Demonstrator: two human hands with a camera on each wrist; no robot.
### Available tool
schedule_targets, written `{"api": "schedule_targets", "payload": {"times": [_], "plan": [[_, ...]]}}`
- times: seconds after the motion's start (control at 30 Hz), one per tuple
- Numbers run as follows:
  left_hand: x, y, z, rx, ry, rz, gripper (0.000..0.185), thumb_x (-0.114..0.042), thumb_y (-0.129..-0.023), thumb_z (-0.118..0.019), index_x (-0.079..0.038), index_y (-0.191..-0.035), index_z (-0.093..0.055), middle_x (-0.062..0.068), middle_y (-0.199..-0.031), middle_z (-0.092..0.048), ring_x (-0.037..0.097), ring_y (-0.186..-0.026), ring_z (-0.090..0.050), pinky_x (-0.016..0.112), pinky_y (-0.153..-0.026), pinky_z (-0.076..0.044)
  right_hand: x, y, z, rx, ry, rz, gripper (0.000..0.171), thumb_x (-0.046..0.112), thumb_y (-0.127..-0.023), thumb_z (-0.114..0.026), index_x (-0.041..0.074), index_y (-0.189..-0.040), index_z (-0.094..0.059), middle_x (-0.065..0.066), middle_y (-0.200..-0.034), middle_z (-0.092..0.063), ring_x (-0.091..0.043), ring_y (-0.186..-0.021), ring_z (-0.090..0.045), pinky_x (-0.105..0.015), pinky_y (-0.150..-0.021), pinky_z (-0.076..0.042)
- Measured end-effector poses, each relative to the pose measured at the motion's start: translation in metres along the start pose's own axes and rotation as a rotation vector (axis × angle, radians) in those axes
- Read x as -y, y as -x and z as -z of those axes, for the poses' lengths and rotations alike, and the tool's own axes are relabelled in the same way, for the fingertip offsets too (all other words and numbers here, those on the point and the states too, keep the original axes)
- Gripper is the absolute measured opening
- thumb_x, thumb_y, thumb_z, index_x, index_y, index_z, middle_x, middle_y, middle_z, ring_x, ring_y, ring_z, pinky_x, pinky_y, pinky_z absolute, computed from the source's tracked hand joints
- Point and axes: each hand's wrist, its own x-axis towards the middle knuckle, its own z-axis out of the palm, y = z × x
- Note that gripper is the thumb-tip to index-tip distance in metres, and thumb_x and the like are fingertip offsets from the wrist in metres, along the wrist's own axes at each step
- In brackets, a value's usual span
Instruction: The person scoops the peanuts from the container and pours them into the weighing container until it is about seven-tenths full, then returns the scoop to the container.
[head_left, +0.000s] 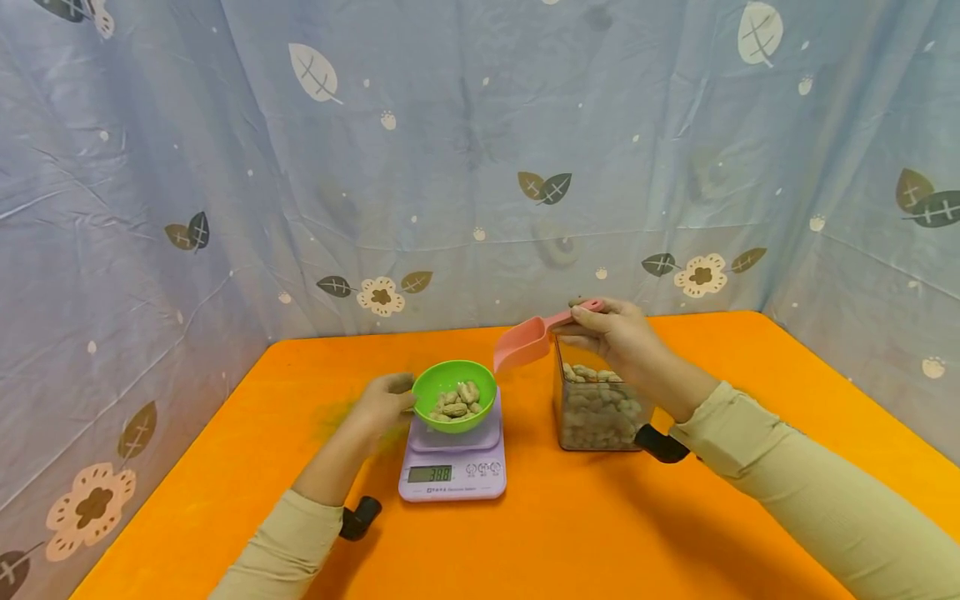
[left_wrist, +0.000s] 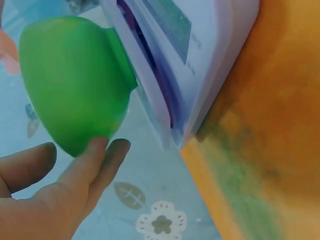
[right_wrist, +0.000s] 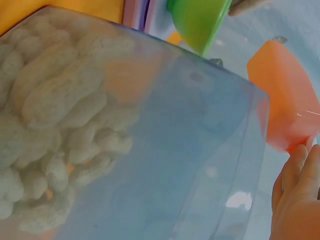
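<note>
A green bowl (head_left: 454,392) with several peanuts in it sits on a lilac kitchen scale (head_left: 453,462) whose display reads 388. My left hand (head_left: 386,402) touches the bowl's left side with straight fingers (left_wrist: 95,160); the bowl (left_wrist: 75,80) and scale (left_wrist: 190,65) fill the left wrist view. My right hand (head_left: 615,329) pinches the handle of a pink scoop (head_left: 528,340), held tilted between the bowl and a clear container (head_left: 596,404) full of peanuts. The right wrist view shows the container (right_wrist: 125,140), the scoop (right_wrist: 282,97) and the fingers (right_wrist: 295,165).
Everything stands on an orange table (head_left: 562,533) enclosed by a blue leaf-and-flower curtain (head_left: 480,167) at the back and both sides. Table edges run diagonally at left and right.
</note>
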Motion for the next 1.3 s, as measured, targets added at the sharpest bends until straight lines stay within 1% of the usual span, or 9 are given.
{"api": "schedule_targets", "payload": {"times": [0.07, 0.17, 0.27, 0.43, 0.53, 0.67, 0.83, 1.1, 1.3], "plan": [[-0.001, 0.001, 0.002, -0.019, -0.036, -0.013, 0.051, 0.006, -0.097, -0.041, 0.020, -0.144, -0.023, 0.037, -0.148, -0.027, 0.048, -0.132, -0.036, 0.053, -0.107, -0.037, 0.003, 0.003, 0.005, 0.000, -0.045, -0.003, 0.010, 0.001, -0.102, -0.045, -0.005, -0.108, -0.049, -0.010, -0.087, -0.070, -0.016, -0.081, -0.071, -0.025, -0.078, -0.057], [-0.005, 0.003, 0.005, -0.054, -0.080, -0.034, 0.052, 0.005, -0.097, -0.042, 0.018, -0.144, -0.026, 0.034, -0.148, -0.030, 0.046, -0.135, -0.032, 0.052, -0.110, -0.034, 0.007, 0.007, 0.013, 0.002, -0.121, -0.006, 0.009, 0.002, -0.100, -0.047, -0.003, -0.102, -0.056, -0.011, -0.087, -0.071, -0.018, -0.081, -0.071, -0.025, -0.076, -0.058], [-0.011, 0.006, 0.007, -0.087, -0.094, -0.059, 0.051, 0.005, -0.097, -0.040, 0.016, -0.145, -0.026, 0.031, -0.148, -0.032, 0.045, -0.137, -0.029, 0.052, -0.112, -0.031, 0.013, 0.011, 0.021, 0.012, -0.218, -0.006, 0.009, 0.000, -0.098, -0.051, -0.003, -0.096, -0.059, -0.015, -0.087, -0.071, -0.021, -0.081, -0.072, -0.027, -0.075, -0.058], [-0.024, 0.010, 0.003, -0.128, -0.087, -0.118, 0.051, 0.003, -0.099, -0.041, 0.014, -0.146, -0.024, 0.029, -0.149, -0.033, 0.044, -0.137, -0.031, 0.050, -0.114, -0.027, 0.021, 0.019, 0.037, 0.028, -0.279, 0.015, 0.008, -0.001, -0.097, -0.053, -0.003, -0.097, -0.060, -0.018, -0.089, -0.071, -0.023, -0.082, -0.072, -0.028, -0.075, -0.058], [-0.032, 0.014, -0.004, -0.128, -0.081, -0.138, 0.052, 0.001, -0.100, -0.042, 0.013, -0.147, -0.025, 0.027, -0.150, -0.033, 0.042, -0.137, -0.033, 0.048, -0.114, -0.029, 0.025, 0.024, 0.049, 0.043, -0.292, 0.037, 0.010, -0.001, -0.097, -0.052, -0.003, -0.097, -0.062, -0.018, -0.090, -0.071, -0.025, -0.084, -0.072, -0.029, -0.076, -0.058], [-0.040, 0.014, -0.018, -0.094, -0.017, -0.155, 0.052, 0.002, -0.100, -0.044, 0.012, -0.147, -0.026, 0.026, -0.150, -0.033, 0.041, -0.136, -0.034, 0.047, -0.111, -0.034, 0.029, 0.030, 0.065, 0.065, -0.320, 0.064, 0.015, -0.002, -0.098, -0.050, -0.005, -0.096, -0.065, -0.020, -0.092, -0.071, -0.027, -0.085, -0.072, -0.031, -0.077, -0.058], [-0.046, 0.010, -0.035, -0.059, 0.054, -0.137, 0.051, 0.002, -0.100, -0.046, 0.009, -0.147, -0.029, 0.025, -0.150, -0.034, 0.040, -0.135, -0.037, 0.047, -0.108, -0.039, 0.033, 0.035, 0.081, 0.084, -0.335, 0.087, 0.020, -0.003, -0.099, -0.047, -0.006, -0.095, -0.066, -0.020, -0.093, -0.071, -0.028, -0.086, -0.072, -0.031, -0.076, -0.058], [-0.047, 0.006, -0.066, 0.001, 0.081, -0.126, 0.049, -0.001, -0.100, -0.048, 0.008, -0.146, -0.033, 0.023, -0.147, -0.041, 0.039, -0.131, -0.044, 0.046, -0.103, -0.045, 0.037, 0.043, 0.098, 0.041, -0.370, 0.086, 0.019, -0.003, -0.099, -0.048, -0.005, -0.096, -0.067, -0.021, -0.093, -0.071, -0.031, -0.086, -0.071, -0.034, -0.077, -0.059], [-0.049, 0.005, -0.089, 0.067, 0.090, -0.113, 0.050, -0.003, -0.100, -0.048, 0.008, -0.147, -0.033, 0.023, -0.147, -0.040, 0.040, -0.129, -0.046, 0.045, -0.102, -0.045, 0.037, 0.047, 0.111, 0.030, -0.374, 0.086, 0.021, -0.003, -0.099, -0.046, -0.007, -0.094, -0.066, -0.021, -0.093, -0.071, -0.032, -0.087, -0.071, -0.035, -0.078, -0.058]]}}
